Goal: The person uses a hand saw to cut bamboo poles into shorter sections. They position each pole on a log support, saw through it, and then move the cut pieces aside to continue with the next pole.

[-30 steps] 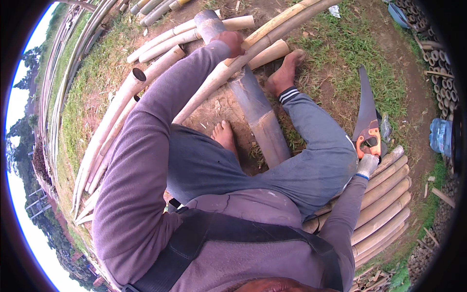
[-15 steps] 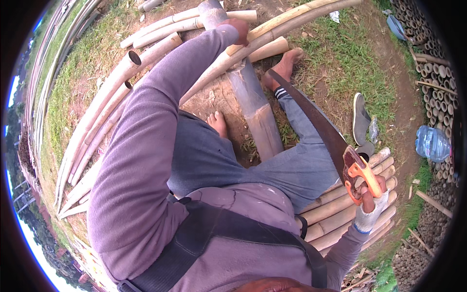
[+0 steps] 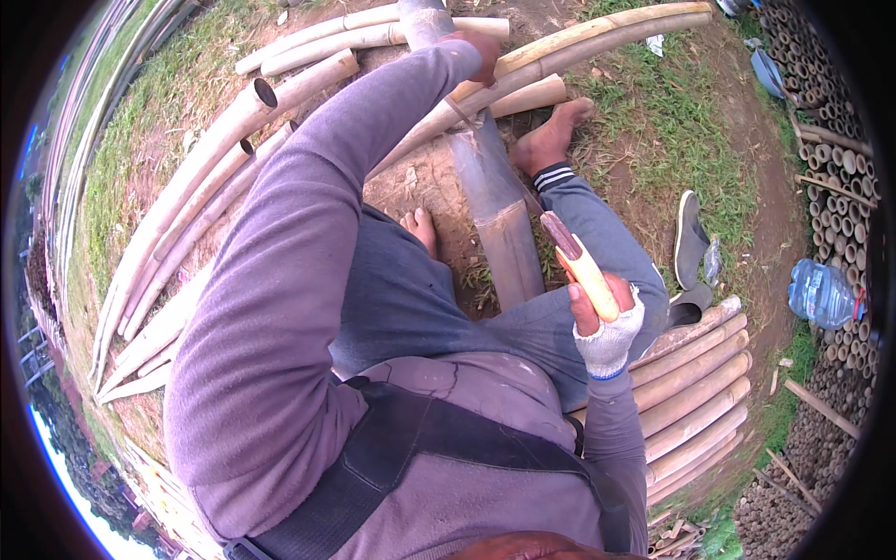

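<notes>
My left hand (image 3: 479, 54), at the end of an outstretched arm, is closed on a pale bamboo pole (image 3: 597, 45). The pole slants across a thick grey bamboo log (image 3: 499, 201) between my legs. My right hand (image 3: 607, 322), in a white fingerless glove, is closed around the orange handle of a handsaw (image 3: 594, 278). Its blade shows almost edge-on, a thin line running up and left toward the pole, with the tip end by the pole close to my left hand. I cannot tell whether the teeth touch the bamboo. My bare foot (image 3: 553, 135) is near the pole's underside.
Several cut bamboo poles (image 3: 219, 140) lie at the left. A slatted bamboo seat (image 3: 695, 401) is at my right, with grey shoes (image 3: 689, 241) and a blue plastic water jug (image 3: 821, 294) beyond. Stacked bamboo (image 3: 845, 191) lines the right side.
My right hand has swung the saw left and inward, from beside the bamboo seat to over my right leg. The blade has turned from broadside to nearly edge-on. My left hand stays on the pole.
</notes>
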Tool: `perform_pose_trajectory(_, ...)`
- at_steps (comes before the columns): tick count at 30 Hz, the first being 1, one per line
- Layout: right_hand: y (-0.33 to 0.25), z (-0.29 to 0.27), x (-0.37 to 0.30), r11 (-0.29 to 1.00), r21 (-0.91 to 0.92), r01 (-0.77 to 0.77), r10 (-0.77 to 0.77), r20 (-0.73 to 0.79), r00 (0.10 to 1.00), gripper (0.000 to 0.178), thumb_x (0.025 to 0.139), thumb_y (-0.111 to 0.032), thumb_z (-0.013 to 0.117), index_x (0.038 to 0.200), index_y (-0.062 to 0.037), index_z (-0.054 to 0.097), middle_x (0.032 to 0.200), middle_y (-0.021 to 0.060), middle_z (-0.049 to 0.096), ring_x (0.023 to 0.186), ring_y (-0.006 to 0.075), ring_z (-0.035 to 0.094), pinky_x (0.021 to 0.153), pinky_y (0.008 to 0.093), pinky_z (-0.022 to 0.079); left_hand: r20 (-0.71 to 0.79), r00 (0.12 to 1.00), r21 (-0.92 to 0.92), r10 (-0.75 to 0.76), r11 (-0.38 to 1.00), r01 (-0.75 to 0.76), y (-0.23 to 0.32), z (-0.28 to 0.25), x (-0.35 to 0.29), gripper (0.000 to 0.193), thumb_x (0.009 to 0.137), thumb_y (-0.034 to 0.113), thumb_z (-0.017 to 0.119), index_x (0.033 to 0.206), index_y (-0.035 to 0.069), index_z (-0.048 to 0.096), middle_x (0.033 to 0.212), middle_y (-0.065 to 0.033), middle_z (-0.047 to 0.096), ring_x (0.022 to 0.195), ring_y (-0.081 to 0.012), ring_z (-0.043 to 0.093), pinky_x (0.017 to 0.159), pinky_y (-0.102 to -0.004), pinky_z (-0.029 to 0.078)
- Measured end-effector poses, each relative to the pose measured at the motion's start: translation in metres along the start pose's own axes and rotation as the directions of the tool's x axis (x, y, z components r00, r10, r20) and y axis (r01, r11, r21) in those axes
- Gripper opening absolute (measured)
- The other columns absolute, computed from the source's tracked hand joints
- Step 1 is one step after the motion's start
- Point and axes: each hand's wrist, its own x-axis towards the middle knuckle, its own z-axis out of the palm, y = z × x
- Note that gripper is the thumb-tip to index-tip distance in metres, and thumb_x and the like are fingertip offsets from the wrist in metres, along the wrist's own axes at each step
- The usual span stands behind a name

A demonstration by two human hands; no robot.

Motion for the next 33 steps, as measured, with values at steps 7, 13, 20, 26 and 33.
perform_pose_trajectory(7,0.007,0.006,-0.008,0.994,-0.092,0.066,-0.067,-0.006,0.998,0.023,0.092,-0.014,0.086,0.099,-0.0008,0.069,0.080,0.0114,0.066,0.064,0.0275,0.064,0.060,0.0392,0.050,-0.019,1.000,0.002,0.005,1.000,-0.005,0.000,0.006,0.003,0.057,0.083,0.052,0.087,0.123,0.012,0.080,0.120,-0.0120,0.079,0.118,-0.0375,0.073,0.102,-0.0538,0.056)
perform_pose_trajectory(13,0.010,0.032,0.005,0.992,-0.092,0.081,-0.079,0.020,0.997,0.024,0.091,-0.014,0.087,0.100,-0.0012,0.069,0.079,0.0109,0.066,0.064,0.0287,0.063,0.060,0.0403,0.050,-0.047,0.999,-0.011,0.023,1.000,-0.024,-0.004,0.009,0.004,0.058,0.083,0.052,0.087,0.125,0.014,0.079,0.123,-0.0111,0.078,0.120,-0.0372,0.072,0.102,-0.0564,0.055)
perform_pose_trajectory(20,0.017,0.010,-0.021,0.995,-0.094,0.031,-0.026,0.048,0.998,0.020,0.093,-0.011,0.085,0.099,-0.0009,0.068,0.082,0.0111,0.065,0.066,0.0270,0.065,0.061,0.0407,0.051,-0.007,1.000,0.029,-0.007,1.000,0.008,0.004,0.000,-0.002,0.060,0.082,0.049,0.090,0.128,0.012,0.079,0.129,-0.0109,0.078,0.119,-0.0363,0.074,0.100,-0.0592,0.058)
perform_pose_trajectory(26,0.025,0.057,0.020,0.995,-0.042,0.093,-0.094,-0.022,0.995,0.019,0.093,-0.011,0.084,0.098,-0.0005,0.070,0.083,0.0125,0.066,0.066,0.0295,0.065,0.061,0.0406,0.051,-0.031,0.999,0.003,-0.014,1.000,0.014,0.010,-0.005,-0.003,0.062,0.082,0.046,0.092,0.130,0.011,0.078,0.126,-0.0115,0.078,0.116,-0.0357,0.075,0.097,-0.0606,0.058)
perform_pose_trajectory(33,0.020,0.017,-0.018,0.992,-0.108,0.070,-0.067,0.034,0.997,0.018,0.093,-0.010,0.084,0.097,-0.0008,0.069,0.080,0.0105,0.064,0.065,0.0286,0.065,0.060,0.0413,0.050,0.014,1.000,0.008,-0.007,1.000,0.007,0.006,-0.003,-0.006,0.059,0.082,0.047,0.089,0.129,0.012,0.076,0.124,-0.0126,0.077,0.120,-0.0370,0.072,0.100,-0.0570,0.057)
